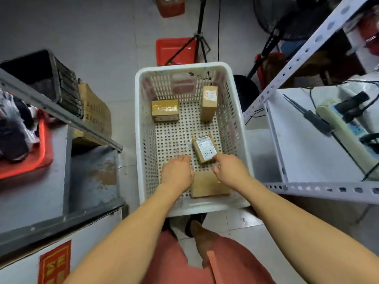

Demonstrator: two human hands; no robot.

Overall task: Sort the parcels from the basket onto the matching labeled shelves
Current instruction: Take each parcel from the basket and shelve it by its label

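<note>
A white perforated basket (143, 128) stands on the floor in front of me with several brown parcels in it. A small parcel labelled "A-1" (204, 148) lies near the middle. My right hand (230, 170) reaches down to its near right corner, fingertips touching the label edge. My left hand (178, 174) hovers just left of that parcel with its fingers extended forward and nothing in it. A plain brown parcel (207, 186) lies under my wrists at the near wall. Two more parcels sit at the far end, one flat (165, 110) and one upright (209, 103).
A white slotted metal shelf (307, 187) with a power strip and cables stands to the right. On the left is a grey shelf frame (61, 114) with a red tray, a dark crate and cartons. A tripod and red stool stand behind the basket.
</note>
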